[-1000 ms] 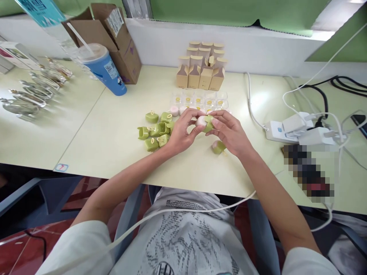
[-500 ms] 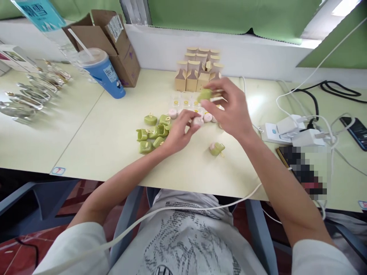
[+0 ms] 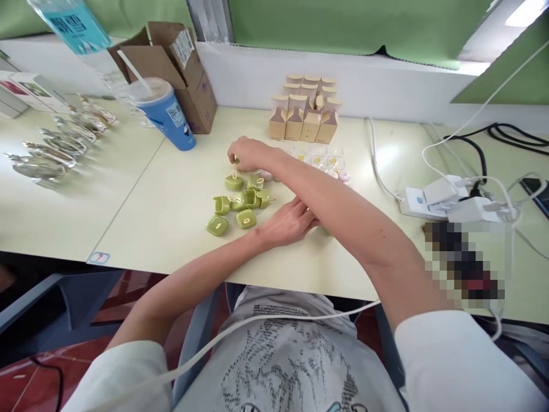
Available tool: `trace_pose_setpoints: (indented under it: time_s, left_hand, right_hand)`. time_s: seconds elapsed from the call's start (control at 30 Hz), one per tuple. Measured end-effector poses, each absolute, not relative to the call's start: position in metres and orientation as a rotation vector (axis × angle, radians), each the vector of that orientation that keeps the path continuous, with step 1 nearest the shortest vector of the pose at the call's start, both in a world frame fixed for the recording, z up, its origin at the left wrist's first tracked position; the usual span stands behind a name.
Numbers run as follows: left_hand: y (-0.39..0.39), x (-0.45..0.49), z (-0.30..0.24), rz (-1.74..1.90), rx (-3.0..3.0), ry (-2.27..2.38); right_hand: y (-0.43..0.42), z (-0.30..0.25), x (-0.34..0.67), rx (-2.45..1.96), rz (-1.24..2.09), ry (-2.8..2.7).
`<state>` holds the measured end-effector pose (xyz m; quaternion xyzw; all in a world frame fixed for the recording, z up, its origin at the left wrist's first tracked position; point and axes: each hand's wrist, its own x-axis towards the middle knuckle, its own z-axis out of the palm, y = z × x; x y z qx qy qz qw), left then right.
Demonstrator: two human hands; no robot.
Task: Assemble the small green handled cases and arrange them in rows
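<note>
The pale tabletop (image 3: 141, 212) ran along a white wall (image 3: 251, 77) beneath green cloth (image 3: 343, 26), a seam crossing it at left and a small label (image 3: 99, 258) stuck near its front edge; the green cases (image 3: 246, 219) lay loosely clustered left of centre, in front of the right hand (image 3: 247, 153), which reached across the left forearm's side with its fingers curled about a small green piece (image 3: 237, 161); the left hand (image 3: 291, 221) lay low, back upward, its fingertips hidden behind the right forearm (image 3: 334, 200), so I could not tell what it gripped; beyond stood open kraft boxes (image 3: 294, 127), with clear trays (image 3: 318, 158) before them and pale pink pieces (image 3: 344, 175) beside; a blue cup (image 3: 167, 120) leaned in view near a cardboard box (image 3: 203, 106), glass bottles (image 3: 38, 170) lined the far left, and a white power strip (image 3: 418, 201) sat at right; red flooring (image 3: 86, 355) showed below.
</note>
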<state>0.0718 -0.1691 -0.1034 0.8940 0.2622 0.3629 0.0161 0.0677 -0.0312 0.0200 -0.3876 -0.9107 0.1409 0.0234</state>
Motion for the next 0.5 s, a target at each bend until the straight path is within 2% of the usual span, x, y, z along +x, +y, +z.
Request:
trace_pose_setpoints:
  time_s: [0.13,0.33,0.5]
  left_hand:
    - [-0.170,0.071,-0.094,1.324,2.713,0.777]
    - [-0.167,0.070,-0.094,1.209,2.308,1.143]
    - [-0.148,0.088,-0.097,1.091,2.426,1.163]
  right_hand:
    - [-0.031,0.031,0.086,-1.070,0.477,-2.840]
    - [-0.071,0.074,0.204,-0.933,0.444,-2.428]
    - [-0.152,0.050,0.320,-1.125,0.262,-2.104]
